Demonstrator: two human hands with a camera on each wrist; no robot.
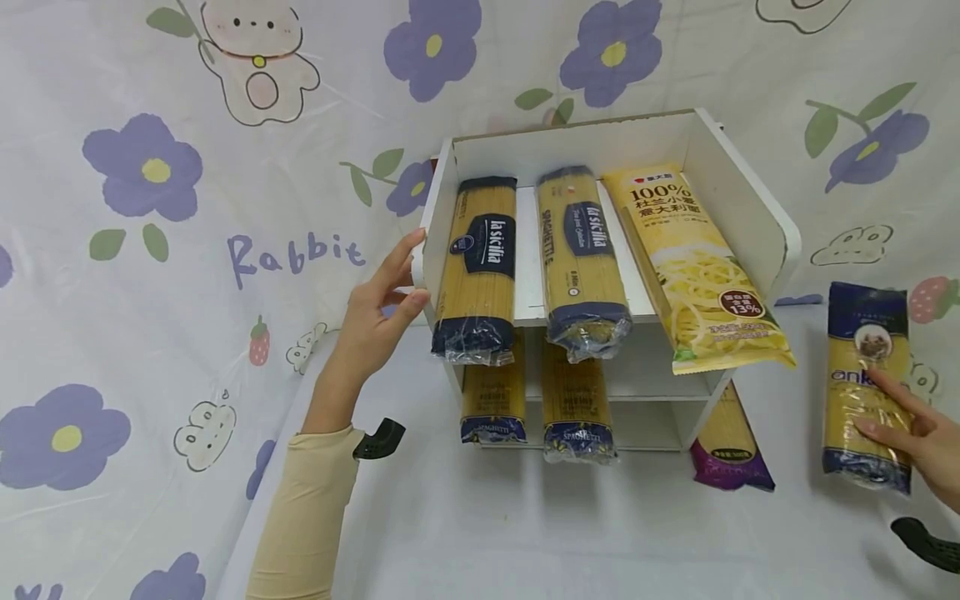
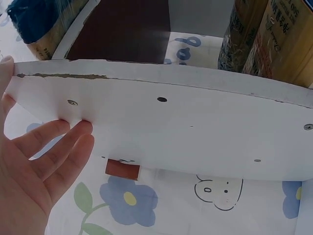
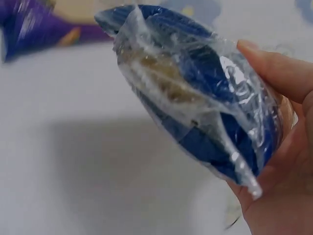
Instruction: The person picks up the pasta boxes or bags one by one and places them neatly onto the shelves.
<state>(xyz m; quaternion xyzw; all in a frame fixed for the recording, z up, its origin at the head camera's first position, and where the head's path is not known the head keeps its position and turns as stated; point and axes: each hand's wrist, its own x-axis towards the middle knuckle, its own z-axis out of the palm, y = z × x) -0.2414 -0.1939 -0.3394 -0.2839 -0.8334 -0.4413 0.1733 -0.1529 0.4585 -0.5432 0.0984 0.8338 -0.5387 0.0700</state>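
My left hand (image 1: 375,321) holds the front edge of the left side panel of a white shelf unit (image 1: 705,125). In the left wrist view, the fingertips (image 2: 84,126) rest on the panel's outer face, with the thumb at its edge. Right of the unit, my right hand (image 1: 926,437) grips a blue-ended pack of spaghetti (image 1: 862,333), thumb and fingers across its front. The right wrist view shows the pack's crumpled clear end (image 3: 195,107). On the top shelf lie two la sicilia spaghetti packs (image 1: 480,283) (image 1: 581,250) and a yellow pasta pack (image 1: 697,267).
Two more spaghetti packs (image 1: 492,408) (image 1: 577,417) lie on a lower shelf, their ends sticking out. A purple-ended pasta pack (image 1: 731,450) lies by the unit's lower right side. Behind stands a flower-print cloth (image 1: 142,275); a white surface (image 1: 525,525) spreads in front.
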